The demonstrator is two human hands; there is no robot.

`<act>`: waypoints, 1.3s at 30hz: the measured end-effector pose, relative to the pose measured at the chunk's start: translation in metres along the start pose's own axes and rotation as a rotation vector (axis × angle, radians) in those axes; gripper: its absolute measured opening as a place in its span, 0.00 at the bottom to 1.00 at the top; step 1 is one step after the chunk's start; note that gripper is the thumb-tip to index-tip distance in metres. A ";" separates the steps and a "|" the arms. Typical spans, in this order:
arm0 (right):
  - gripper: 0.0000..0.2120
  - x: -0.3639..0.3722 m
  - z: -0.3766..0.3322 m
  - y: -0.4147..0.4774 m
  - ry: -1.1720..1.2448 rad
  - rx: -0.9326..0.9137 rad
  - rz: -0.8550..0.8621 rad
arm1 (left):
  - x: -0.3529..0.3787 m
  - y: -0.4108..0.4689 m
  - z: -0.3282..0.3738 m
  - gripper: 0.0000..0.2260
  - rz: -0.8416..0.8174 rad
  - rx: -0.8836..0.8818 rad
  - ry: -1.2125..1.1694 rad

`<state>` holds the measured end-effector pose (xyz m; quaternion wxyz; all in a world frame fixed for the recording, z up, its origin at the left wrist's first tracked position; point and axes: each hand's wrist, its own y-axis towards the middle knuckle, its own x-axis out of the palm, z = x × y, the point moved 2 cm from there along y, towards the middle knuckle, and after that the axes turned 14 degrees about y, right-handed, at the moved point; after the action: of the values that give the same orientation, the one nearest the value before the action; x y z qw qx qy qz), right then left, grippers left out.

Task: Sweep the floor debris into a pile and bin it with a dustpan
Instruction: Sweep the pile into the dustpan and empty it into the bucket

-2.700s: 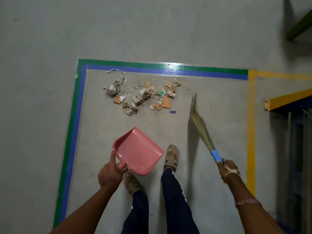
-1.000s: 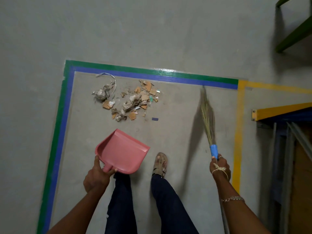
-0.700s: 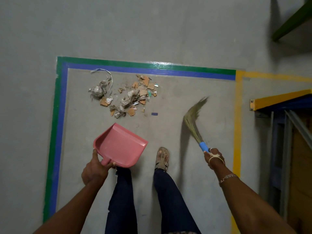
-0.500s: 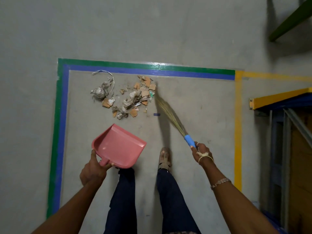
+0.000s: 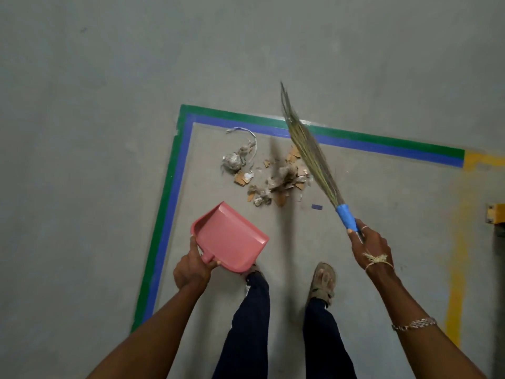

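Note:
A pile of debris (image 5: 276, 179), cardboard scraps and crumpled paper, lies on the grey floor inside the taped corner. A crumpled foil wad with a white strap (image 5: 233, 161) sits apart at its left. My left hand (image 5: 192, 266) grips the handle of a pink dustpan (image 5: 231, 237), held above the floor below the pile. My right hand (image 5: 367, 243) grips the blue-wrapped handle of a grass broom (image 5: 308, 151). Its bristles slant up and left along the pile's right edge and over the tape.
Green and blue floor tape (image 5: 169, 203) frames the area at left and top; yellow tape (image 5: 457, 258) runs down the right. A small blue scrap (image 5: 317, 206) lies right of the pile. A yellow frame corner (image 5: 496, 213) shows at the right edge. My sandalled feet (image 5: 322, 280) stand below.
The view has shifted, so the pile sits further right in the frame. My right hand swung the broom up, its tips now past the tape. The dustpan stays in my left hand.

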<state>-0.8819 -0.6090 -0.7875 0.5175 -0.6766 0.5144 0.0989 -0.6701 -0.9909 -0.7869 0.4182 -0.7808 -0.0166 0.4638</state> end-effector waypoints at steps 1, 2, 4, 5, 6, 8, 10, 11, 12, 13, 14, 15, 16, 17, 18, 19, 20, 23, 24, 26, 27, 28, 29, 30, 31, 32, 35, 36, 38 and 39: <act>0.22 0.009 -0.019 0.005 -0.001 -0.033 -0.026 | -0.003 0.008 -0.007 0.49 -0.001 -0.003 -0.003; 0.22 0.021 -0.037 0.010 -0.011 -0.063 -0.056 | -0.007 0.015 -0.014 0.49 -0.002 -0.008 -0.008; 0.21 0.051 -0.075 0.017 -0.062 -0.115 -0.120 | -0.013 0.031 -0.029 0.49 -0.012 -0.015 -0.022; 0.21 0.068 -0.093 0.019 -0.100 -0.142 -0.148 | -0.016 0.038 -0.037 0.49 -0.019 -0.019 -0.022; 0.22 0.085 -0.112 0.020 -0.139 -0.164 -0.172 | -0.017 0.045 -0.046 0.49 -0.021 -0.030 -0.019; 0.21 0.121 -0.148 0.021 -0.225 -0.216 -0.224 | -0.020 0.058 -0.063 0.49 -0.012 -0.051 -0.034; 0.18 0.154 -0.176 0.023 -0.300 -0.239 -0.281 | -0.021 0.069 -0.077 0.49 0.012 -0.061 -0.056; 0.17 0.168 -0.187 0.024 -0.322 -0.222 -0.303 | -0.022 0.072 -0.082 0.49 0.024 -0.061 -0.058; 0.15 0.180 -0.196 0.024 -0.348 -0.200 -0.315 | -0.022 0.075 -0.086 0.49 0.034 -0.065 -0.061; 0.14 0.190 -0.201 0.024 -0.379 -0.188 -0.319 | -0.022 0.077 -0.090 0.48 0.043 -0.072 -0.062; 0.13 0.197 -0.204 0.023 -0.416 -0.175 -0.311 | -0.022 0.078 -0.094 0.48 0.048 -0.078 -0.062; 0.13 0.201 -0.203 0.022 -0.448 -0.159 -0.297 | -0.020 0.079 -0.096 0.48 0.051 -0.077 -0.061; 0.13 0.201 -0.199 0.021 -0.482 -0.136 -0.281 | -0.019 0.080 -0.098 0.48 0.049 -0.072 -0.066; 0.12 0.199 -0.190 0.022 -0.518 -0.112 -0.263 | -0.018 0.080 -0.099 0.48 0.042 -0.066 -0.077; 0.12 0.194 -0.179 0.021 -0.545 -0.089 -0.247 | -0.017 0.081 -0.099 0.48 0.028 -0.059 -0.088; 0.12 0.187 -0.164 0.020 -0.561 -0.069 -0.228 | -0.016 0.081 -0.098 0.49 0.015 -0.049 -0.092; 0.12 0.177 -0.148 0.018 -0.570 -0.054 -0.209 | -0.015 0.081 -0.095 0.49 0.003 -0.040 -0.086; 0.16 0.134 -0.093 0.004 -0.563 -0.032 -0.161 | -0.016 0.076 -0.083 0.49 -0.025 -0.014 -0.033; 0.18 0.116 -0.075 -0.004 -0.548 -0.015 -0.158 | -0.017 0.075 -0.079 0.48 -0.032 0.000 -0.023; 0.22 0.082 -0.041 -0.022 -0.472 0.015 -0.171 | -0.017 0.073 -0.073 0.47 -0.049 0.032 0.005; 0.23 0.066 -0.026 -0.032 -0.428 0.029 -0.182 | -0.019 0.072 -0.070 0.47 -0.054 0.045 0.025; 0.23 0.051 -0.017 -0.042 -0.390 0.030 -0.194 | -0.020 0.072 -0.067 0.46 -0.054 0.054 0.045; 0.22 0.038 -0.013 -0.051 -0.358 0.018 -0.206 | -0.022 0.072 -0.064 0.46 -0.053 0.061 0.063; 0.20 0.027 -0.013 -0.060 -0.334 0.002 -0.215 | -0.024 0.073 -0.061 0.45 -0.051 0.067 0.078; 0.17 0.019 -0.017 -0.067 -0.311 -0.010 -0.221 | -0.026 0.074 -0.059 0.45 -0.048 0.073 0.088; 0.15 0.013 -0.024 -0.072 -0.293 -0.020 -0.224 | -0.028 0.076 -0.057 0.45 -0.040 0.080 0.092; 0.17 0.019 -0.052 -0.062 -0.237 -0.042 -0.219 | -0.031 0.087 -0.056 0.46 -0.025 0.099 0.061; 0.19 0.027 -0.064 -0.050 -0.230 -0.055 -0.211 | -0.031 0.092 -0.057 0.46 -0.017 0.098 0.042; 0.21 0.047 -0.091 -0.015 -0.250 -0.105 -0.192 | -0.034 0.103 -0.057 0.47 -0.001 0.102 0.032; 0.21 0.058 -0.108 0.004 -0.278 -0.129 -0.182 | -0.035 0.108 -0.058 0.47 0.007 0.103 0.041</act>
<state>-0.9020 -0.7300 -0.7810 0.5457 -0.7320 0.3674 0.1771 -0.6867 -1.1126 -0.8213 0.4564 -0.7676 0.0188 0.4495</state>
